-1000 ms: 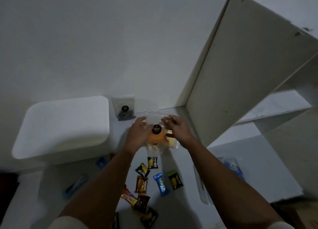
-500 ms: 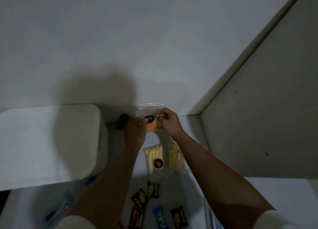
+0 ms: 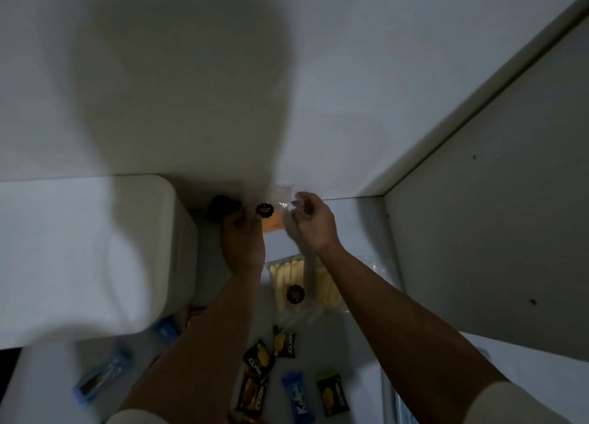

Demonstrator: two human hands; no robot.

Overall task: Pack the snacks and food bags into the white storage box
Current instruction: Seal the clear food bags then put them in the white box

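Head view, dim light, and the white storage box [image 3: 79, 258] fills the left edge of the surface with its lid on, so nothing can go in until that comes off. Risk number one: both hands are busy, and the lid needs a free one.

Next in size, the pale stick bag [image 3: 298, 285] lies flat mid-surface, partly under the right forearm. A careless pull-back of that arm could drag it toward the loose wrappers.

Up at the back edge against the wall, the orange food bag [image 3: 273, 222] stands between the hands. The left hand [image 3: 243, 242] has its fingers closed on the bag's left side beside the round black label; the right hand [image 3: 310, 222] is curled near the clear top, fingertips pinched together, though whether they actually grip the film I cannot tell. Thin slippery plastic, one sure grip: it could flop or slide out.

Just left of it, a dark bag [image 3: 220, 208] sits in the shadow, touching or nearly touching the left knuckles, easy to knock over.

Smallest, the snack packets [image 3: 271, 360] scatter along the near edge, the blue ones beside the box, easy to overlook.
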